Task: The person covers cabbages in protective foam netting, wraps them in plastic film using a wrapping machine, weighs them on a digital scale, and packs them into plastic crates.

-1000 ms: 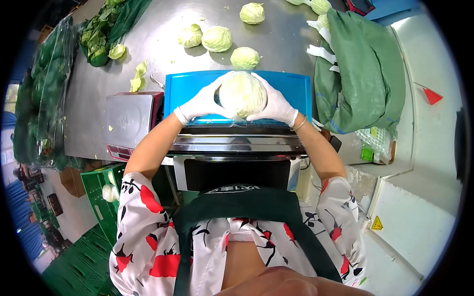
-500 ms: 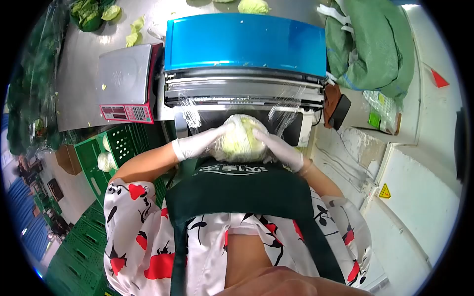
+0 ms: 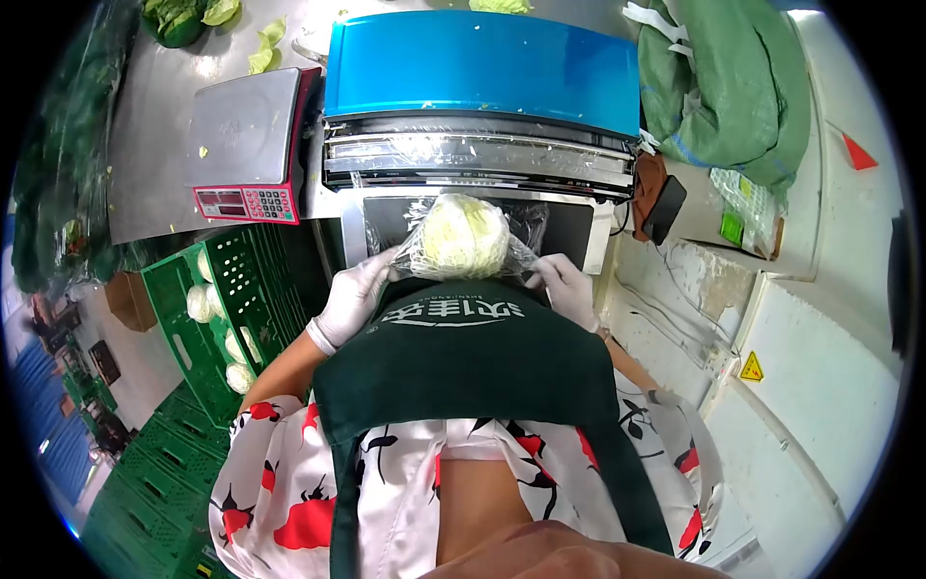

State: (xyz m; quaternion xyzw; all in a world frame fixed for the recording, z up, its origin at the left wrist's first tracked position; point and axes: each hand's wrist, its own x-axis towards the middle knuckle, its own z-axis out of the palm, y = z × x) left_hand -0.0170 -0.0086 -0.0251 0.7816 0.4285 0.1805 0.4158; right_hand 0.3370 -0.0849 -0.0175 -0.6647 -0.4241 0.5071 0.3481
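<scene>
A pale round cabbage (image 3: 461, 234) rests on the dark plate (image 3: 569, 227) at the front of the wrapping machine (image 3: 482, 63), close against the apron. Clear plastic film (image 3: 417, 259) lies around its lower part and spreads out at both sides. My left hand (image 3: 355, 297), in a white glove, pinches the film left of the cabbage. On the opposite side my right hand (image 3: 567, 289), also gloved, has its fingers closed on the film's other end. Neither hand touches the cabbage itself.
A scale (image 3: 243, 135) stands left of the machine. Below it, a green crate (image 3: 246, 289) holds several cabbages. Cabbage leaves (image 3: 267, 46) lie on the metal table (image 3: 154, 145). A green sack (image 3: 728, 92) sits at the right, above a dark device (image 3: 664, 214).
Both hands have slid off the cabbage, down and outward to the film at its sides. The film stretched from the machine's rollers to the plate no longer hangs there. The view has shifted slightly.
</scene>
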